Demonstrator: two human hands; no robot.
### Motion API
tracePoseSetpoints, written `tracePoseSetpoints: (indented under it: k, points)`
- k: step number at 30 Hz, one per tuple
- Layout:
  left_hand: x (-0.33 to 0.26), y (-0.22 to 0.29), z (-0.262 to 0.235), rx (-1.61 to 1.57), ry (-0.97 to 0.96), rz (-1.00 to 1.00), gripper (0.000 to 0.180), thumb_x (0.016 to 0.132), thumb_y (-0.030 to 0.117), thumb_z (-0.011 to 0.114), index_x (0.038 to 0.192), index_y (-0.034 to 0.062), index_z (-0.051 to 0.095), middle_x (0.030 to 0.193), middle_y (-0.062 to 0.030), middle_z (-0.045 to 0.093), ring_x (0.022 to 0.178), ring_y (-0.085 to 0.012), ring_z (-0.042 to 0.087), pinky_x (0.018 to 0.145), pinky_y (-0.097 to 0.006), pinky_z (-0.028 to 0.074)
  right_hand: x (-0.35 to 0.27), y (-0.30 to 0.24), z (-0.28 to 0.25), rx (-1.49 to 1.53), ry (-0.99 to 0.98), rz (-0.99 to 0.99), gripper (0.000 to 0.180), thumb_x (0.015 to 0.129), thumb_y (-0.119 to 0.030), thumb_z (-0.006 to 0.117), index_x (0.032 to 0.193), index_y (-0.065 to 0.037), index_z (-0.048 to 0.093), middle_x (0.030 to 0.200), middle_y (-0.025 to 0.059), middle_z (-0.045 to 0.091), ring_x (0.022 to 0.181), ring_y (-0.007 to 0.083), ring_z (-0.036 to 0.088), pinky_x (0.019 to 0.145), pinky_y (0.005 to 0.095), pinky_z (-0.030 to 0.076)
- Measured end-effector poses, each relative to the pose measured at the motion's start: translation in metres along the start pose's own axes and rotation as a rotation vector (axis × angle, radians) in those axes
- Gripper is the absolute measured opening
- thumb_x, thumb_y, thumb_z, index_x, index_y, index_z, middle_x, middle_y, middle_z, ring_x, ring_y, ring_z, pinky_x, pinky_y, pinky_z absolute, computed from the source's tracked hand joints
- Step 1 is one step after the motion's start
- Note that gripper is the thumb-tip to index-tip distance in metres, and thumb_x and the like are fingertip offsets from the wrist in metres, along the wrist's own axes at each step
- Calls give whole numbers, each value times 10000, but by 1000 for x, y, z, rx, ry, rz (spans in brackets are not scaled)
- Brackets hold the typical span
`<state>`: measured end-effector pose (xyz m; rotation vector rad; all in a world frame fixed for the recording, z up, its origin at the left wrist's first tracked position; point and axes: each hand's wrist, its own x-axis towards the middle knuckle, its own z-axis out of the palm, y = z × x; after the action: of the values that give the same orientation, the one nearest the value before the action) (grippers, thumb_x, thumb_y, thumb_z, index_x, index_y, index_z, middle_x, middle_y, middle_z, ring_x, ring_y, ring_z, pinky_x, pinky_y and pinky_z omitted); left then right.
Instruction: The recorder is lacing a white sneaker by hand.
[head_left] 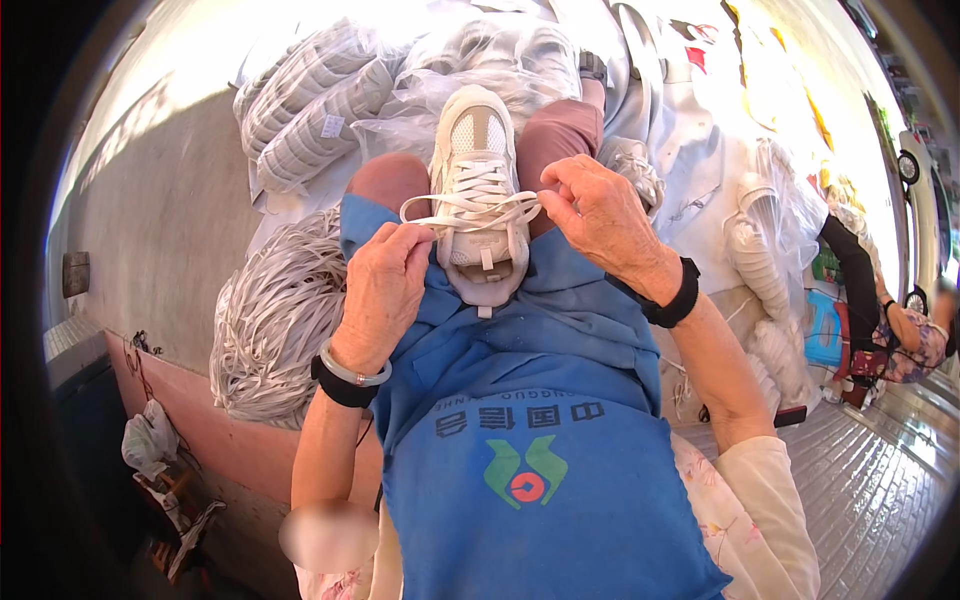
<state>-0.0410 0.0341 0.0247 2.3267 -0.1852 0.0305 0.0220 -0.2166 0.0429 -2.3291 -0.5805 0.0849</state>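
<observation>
On a blue apron (540, 400) across the lap lies a white sneaker (478, 190) — toe pointing away, heel toward the body. Left hand (385, 290) and right hand (600, 215) each pinch its white lace (470, 208).

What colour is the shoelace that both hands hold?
White; the shoelace shows best in the head view.

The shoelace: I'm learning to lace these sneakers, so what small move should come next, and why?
Probably draw both lace ends outward to take up slack. The left hand and right hand each pinch an end of the white shoelace, which loops loosely across the white sneaker on the blue apron.
</observation>
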Motion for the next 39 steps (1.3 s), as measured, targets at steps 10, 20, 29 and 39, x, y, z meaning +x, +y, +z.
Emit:
tracePoseSetpoints:
  k: [10,20,29,39]
  points:
    - [18,-3,-5,202,-67,189,115,876,61,607,973,25,656,789,-74,567,612,-164,588,567,-293,474,-45,6,2,167,-238,107,215,795,-65,691,989,-15,615,879,114,554,807,270,550,724,353,455]
    - [26,2,-13,-347,-288,-449,158,895,54,569,1000,5,676,843,-33,658,695,-82,603,627,-226,521,-55,8,-2,40,-275,-16,118,829,18,621,946,2,624,882,114,528,781,280,561,711,342,465]
    - [23,7,-7,-287,-158,-264,95,798,-31,615,877,6,655,737,-6,624,653,-61,565,605,-215,487,-28,-6,13,182,-124,21,122,860,5,588,980,21,608,835,120,581,668,216,591,628,323,478]
    - [32,13,-5,-156,-157,-164,76,759,-56,606,758,16,579,658,6,576,602,-61,516,551,-223,430,-7,-7,19,224,-126,66,70,853,-8,569,916,15,548,722,131,598,634,224,605,590,330,472]
